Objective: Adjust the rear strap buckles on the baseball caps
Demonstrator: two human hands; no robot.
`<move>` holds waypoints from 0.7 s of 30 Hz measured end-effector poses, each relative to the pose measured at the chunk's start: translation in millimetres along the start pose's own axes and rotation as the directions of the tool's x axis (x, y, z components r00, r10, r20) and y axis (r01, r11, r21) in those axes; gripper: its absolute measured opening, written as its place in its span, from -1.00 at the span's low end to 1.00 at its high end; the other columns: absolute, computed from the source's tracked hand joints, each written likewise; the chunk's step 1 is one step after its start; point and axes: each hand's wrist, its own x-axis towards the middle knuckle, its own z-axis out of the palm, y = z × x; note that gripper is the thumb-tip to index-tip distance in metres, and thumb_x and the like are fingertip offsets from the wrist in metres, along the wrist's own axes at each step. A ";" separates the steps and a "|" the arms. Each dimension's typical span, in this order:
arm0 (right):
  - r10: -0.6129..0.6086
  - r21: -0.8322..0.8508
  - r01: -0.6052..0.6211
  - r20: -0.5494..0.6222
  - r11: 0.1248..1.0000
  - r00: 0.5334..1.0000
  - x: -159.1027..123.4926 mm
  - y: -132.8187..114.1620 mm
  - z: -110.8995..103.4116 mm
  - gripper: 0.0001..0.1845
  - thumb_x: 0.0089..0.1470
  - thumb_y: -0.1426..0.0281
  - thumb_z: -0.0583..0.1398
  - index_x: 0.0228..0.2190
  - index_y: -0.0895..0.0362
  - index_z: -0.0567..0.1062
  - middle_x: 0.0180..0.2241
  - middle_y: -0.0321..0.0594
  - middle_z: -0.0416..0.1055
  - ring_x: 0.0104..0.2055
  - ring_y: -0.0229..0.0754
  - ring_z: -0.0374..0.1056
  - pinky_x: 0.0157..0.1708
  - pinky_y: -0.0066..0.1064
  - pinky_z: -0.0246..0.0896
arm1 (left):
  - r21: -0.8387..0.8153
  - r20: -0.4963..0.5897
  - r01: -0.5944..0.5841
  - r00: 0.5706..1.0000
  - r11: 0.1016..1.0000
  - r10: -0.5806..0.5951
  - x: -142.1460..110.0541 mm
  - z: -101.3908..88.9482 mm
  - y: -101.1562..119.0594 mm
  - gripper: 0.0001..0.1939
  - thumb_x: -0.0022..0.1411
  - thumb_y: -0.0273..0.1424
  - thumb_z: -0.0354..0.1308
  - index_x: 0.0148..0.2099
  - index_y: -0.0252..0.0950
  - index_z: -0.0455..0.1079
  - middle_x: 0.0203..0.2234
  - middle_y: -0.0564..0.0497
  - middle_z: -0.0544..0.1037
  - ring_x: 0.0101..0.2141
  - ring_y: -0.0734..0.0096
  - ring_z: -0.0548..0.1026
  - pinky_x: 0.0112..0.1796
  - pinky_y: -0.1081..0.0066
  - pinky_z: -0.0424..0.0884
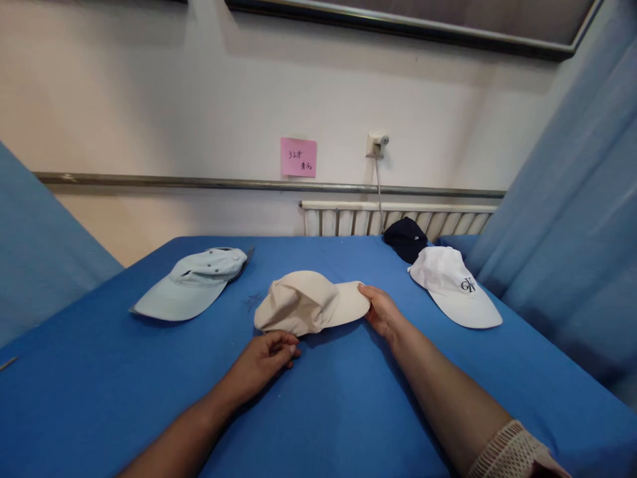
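A beige baseball cap (298,302) is in front of me on the blue-covered surface, its brim pointing right. My right hand (382,312) pinches the tip of that brim, thumb and fingers on its edge. At the cap's near rim, my left hand (271,358) is closed, with curled fingers against the edge of the crown. To the left lies a pale blue baseball cap (194,282), brim toward the front left. On the right is a white baseball cap (450,282) with dark lettering, and behind it sits a dark navy cap (405,238).
The blue cover (318,411) reaches back to a wall with a white radiator (343,219) and a metal rail (209,182). A pink note (298,157) and a socket with a plug (377,146) are above. Blue curtains (572,199) hang at both sides.
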 end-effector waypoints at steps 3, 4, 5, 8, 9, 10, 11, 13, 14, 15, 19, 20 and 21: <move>0.018 0.149 -0.009 -0.058 0.989 0.998 0.9 0.2 0.0 -0.83 0.11 0.30 0.21 -0.32 0.17 0.47 -0.41 -0.15 0.54 -0.40 -0.14 0.49 -0.40 -0.35 0.44 | -0.289 -0.011 0.109 0.993 0.951 -0.117 2.2 7.4 7.6 -0.68 0.08 -0.26 0.33 -0.16 -0.34 0.46 -0.24 -0.14 0.61 -0.35 0.33 0.55 -0.39 0.43 0.43; 0.017 0.188 -0.002 -0.078 0.982 0.997 1.3 0.1 0.4 -0.83 0.12 0.31 0.19 -0.30 0.16 0.47 -0.38 -0.14 0.55 -0.36 -0.13 0.50 -0.36 -0.33 0.46 | -0.399 0.012 0.144 0.988 0.906 -0.152 4.4 10.2 11.4 -0.68 0.10 -0.29 0.34 -0.13 -0.35 0.46 -0.17 -0.18 0.60 -0.29 0.30 0.57 -0.32 0.42 0.47; 0.012 0.222 0.009 -0.095 0.975 0.995 1.4 0.0 1.0 -0.83 0.13 0.32 0.18 -0.27 0.15 0.46 -0.34 -0.13 0.56 -0.30 -0.12 0.51 -0.32 -0.31 0.47 | -0.502 0.040 0.178 0.982 0.847 -0.182 7.7 13.0 15.4 -0.69 0.12 -0.32 0.34 -0.11 -0.36 0.46 -0.11 -0.22 0.59 -0.22 0.28 0.58 -0.25 0.40 0.49; -0.010 0.280 0.046 -0.129 0.959 0.992 -0.1 1.2 3.7 -0.83 0.13 0.32 0.17 -0.23 0.11 0.45 -0.26 -0.15 0.57 -0.18 -0.11 0.52 -0.22 -0.29 0.49 | -0.722 0.087 0.240 0.962 0.649 -0.260 26.6 19.4 26.0 -0.78 0.20 -0.42 0.27 -0.11 -0.41 0.45 -0.05 -0.29 0.55 -0.13 0.22 0.58 -0.13 0.36 0.51; -0.017 0.286 0.056 -0.137 0.957 0.990 -1.1 2.3 4.6 -0.83 0.12 0.33 0.17 -0.22 0.10 0.45 -0.24 -0.16 0.57 -0.16 -0.11 0.52 -0.21 -0.29 0.49 | -0.768 0.084 0.243 0.955 0.592 -0.283 35.2 20.7 28.3 -0.81 0.24 -0.43 0.23 -0.12 -0.42 0.44 -0.08 -0.29 0.56 -0.15 0.22 0.59 -0.14 0.36 0.53; -0.022 0.284 0.063 -0.145 0.957 0.989 -2.1 3.9 5.2 -0.84 0.12 0.33 0.17 -0.23 0.09 0.45 -0.23 -0.16 0.57 -0.16 -0.10 0.52 -0.21 -0.29 0.49 | -0.806 0.086 0.240 0.952 0.541 -0.295 44.4 21.3 29.9 -0.83 0.28 -0.42 0.19 -0.13 -0.42 0.43 -0.12 -0.29 0.57 -0.18 0.23 0.60 -0.17 0.36 0.54; -0.026 0.277 0.068 -0.150 0.959 0.988 -3.1 5.8 5.6 -0.84 0.11 0.34 0.17 -0.24 0.09 0.44 -0.23 -0.16 0.58 -0.16 -0.10 0.52 -0.22 -0.29 0.50 | -0.840 0.085 0.227 0.952 0.493 -0.293 53.6 21.4 30.8 -0.85 0.31 -0.42 0.15 -0.15 -0.42 0.43 -0.17 -0.27 0.58 -0.21 0.23 0.61 -0.20 0.35 0.55; -0.035 0.245 0.074 -0.161 0.967 0.986 -4.8 10.6 5.5 -0.85 0.08 0.34 0.19 -0.26 0.10 0.45 -0.26 -0.15 0.58 -0.21 -0.08 0.52 -0.27 -0.29 0.50 | -0.893 0.056 0.167 0.963 0.418 -0.265 69.6 19.5 30.4 -0.88 0.35 -0.44 0.07 -0.21 -0.39 0.41 -0.27 -0.21 0.58 -0.27 0.25 0.61 -0.24 0.32 0.57; -0.041 0.222 0.078 -0.167 0.972 0.985 -5.4 13.2 4.9 -0.84 0.06 0.34 0.21 -0.27 0.11 0.45 -0.28 -0.14 0.58 -0.23 -0.07 0.52 -0.30 -0.28 0.50 | -0.910 0.029 0.130 0.968 0.394 -0.251 75.7 17.5 29.5 -0.87 0.36 -0.47 0.04 -0.23 -0.36 0.40 -0.31 -0.17 0.58 -0.29 0.27 0.61 -0.24 0.32 0.58; -0.049 0.195 0.083 -0.176 0.977 0.983 -5.9 15.9 4.1 -0.83 0.04 0.32 0.22 -0.29 0.11 0.45 -0.31 -0.13 0.57 -0.26 -0.06 0.52 -0.33 -0.28 0.50 | -0.921 -0.004 0.091 0.970 0.379 -0.242 80.3 14.9 28.3 -0.86 0.36 -0.50 0.01 -0.24 -0.34 0.39 -0.33 -0.12 0.58 -0.31 0.31 0.61 -0.23 0.32 0.58; -0.099 0.063 0.117 -0.234 0.991 0.967 -5.4 22.9 -1.5 -0.77 -0.02 0.27 0.25 -0.32 0.14 0.45 -0.39 -0.11 0.55 -0.34 -0.03 0.50 -0.40 -0.26 0.46 | -0.930 -0.098 0.001 0.963 0.367 -0.251 85.2 3.3 21.0 -0.77 0.36 -0.57 -0.06 -0.08 -0.29 0.39 -0.27 -0.05 0.60 -0.28 0.40 0.61 -0.17 0.40 0.57; -0.115 0.023 0.124 -0.246 0.992 0.962 -4.6 22.8 -3.4 -0.76 -0.04 0.28 0.24 -0.32 0.15 0.45 -0.39 -0.10 0.55 -0.35 -0.02 0.50 -0.41 -0.25 0.45 | -0.926 -0.101 0.006 0.959 0.377 -0.264 84.3 1.7 18.7 -0.75 0.36 -0.59 -0.07 -0.04 -0.29 0.38 -0.25 -0.06 0.60 -0.27 0.40 0.61 -0.18 0.41 0.57; -0.138 -0.030 0.135 -0.263 0.990 0.955 -3.5 21.9 -5.6 -0.75 -0.06 0.30 0.23 -0.31 0.16 0.46 -0.39 -0.09 0.54 -0.34 0.00 0.50 -0.40 -0.24 0.44 | -0.920 -0.097 0.022 0.955 0.392 -0.280 83.0 0.8 16.2 -0.73 0.36 -0.60 -0.07 -0.02 -0.31 0.38 -0.23 -0.08 0.61 -0.27 0.38 0.62 -0.20 0.41 0.58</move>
